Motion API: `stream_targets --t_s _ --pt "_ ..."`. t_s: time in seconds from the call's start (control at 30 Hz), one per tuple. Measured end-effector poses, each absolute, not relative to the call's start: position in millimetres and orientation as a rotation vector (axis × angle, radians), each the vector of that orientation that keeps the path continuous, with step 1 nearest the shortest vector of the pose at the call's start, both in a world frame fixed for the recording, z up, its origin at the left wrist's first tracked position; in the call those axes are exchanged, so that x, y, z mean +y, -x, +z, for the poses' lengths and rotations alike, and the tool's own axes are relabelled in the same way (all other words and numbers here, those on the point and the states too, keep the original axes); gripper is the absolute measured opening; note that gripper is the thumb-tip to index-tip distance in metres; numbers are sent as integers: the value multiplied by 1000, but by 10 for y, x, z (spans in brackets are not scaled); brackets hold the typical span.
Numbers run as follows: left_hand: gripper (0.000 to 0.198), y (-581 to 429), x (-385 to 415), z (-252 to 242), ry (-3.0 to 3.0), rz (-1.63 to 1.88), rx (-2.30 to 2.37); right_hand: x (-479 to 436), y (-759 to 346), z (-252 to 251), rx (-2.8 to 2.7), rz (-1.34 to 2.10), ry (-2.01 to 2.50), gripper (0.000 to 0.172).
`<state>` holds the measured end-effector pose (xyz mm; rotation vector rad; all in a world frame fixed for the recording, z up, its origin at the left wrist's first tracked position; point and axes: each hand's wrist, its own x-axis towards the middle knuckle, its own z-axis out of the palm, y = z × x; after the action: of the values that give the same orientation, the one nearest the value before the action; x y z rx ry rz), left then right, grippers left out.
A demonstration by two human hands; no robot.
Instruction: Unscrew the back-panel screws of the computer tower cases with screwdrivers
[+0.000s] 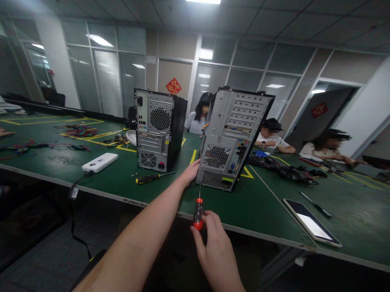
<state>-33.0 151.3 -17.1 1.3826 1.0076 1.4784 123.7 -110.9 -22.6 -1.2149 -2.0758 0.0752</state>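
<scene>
My left hand (190, 171) reaches forward and rests against the lower left edge of a silver computer case (235, 135) standing on the green table (268, 203), rear panel towards me. My right hand (215, 248) pinches the red and black handle of a screwdriver (198, 212). Its thin shaft points up at the case's bottom left corner. A second, black-sided computer case (158, 128) stands to the left. A yellow and black screwdriver (153, 177) lies on the table in front of it.
A white box (100, 162) with a cable lies at left. A tablet (311, 222) and a pen (315, 204) lie at right. Loose wires (291, 171) are scattered on the table. Three people sit behind the cases.
</scene>
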Motion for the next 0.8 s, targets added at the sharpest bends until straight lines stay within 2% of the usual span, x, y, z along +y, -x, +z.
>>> stream_targets --t_s 0.17,0.47,0.8 --pt "49 332 1522 -171 -1389 1479 989 -1071 -1244 -297 -2147 0 1173 32" --pt "49 322 1500 -151 -1380 1488 993 -1107 -1259 -268 -2214 -19 1138 41" --pt "52 331 1494 -146 -1385 1469 1029 -1113 -1277 -242 -2181 -17 1249 37"
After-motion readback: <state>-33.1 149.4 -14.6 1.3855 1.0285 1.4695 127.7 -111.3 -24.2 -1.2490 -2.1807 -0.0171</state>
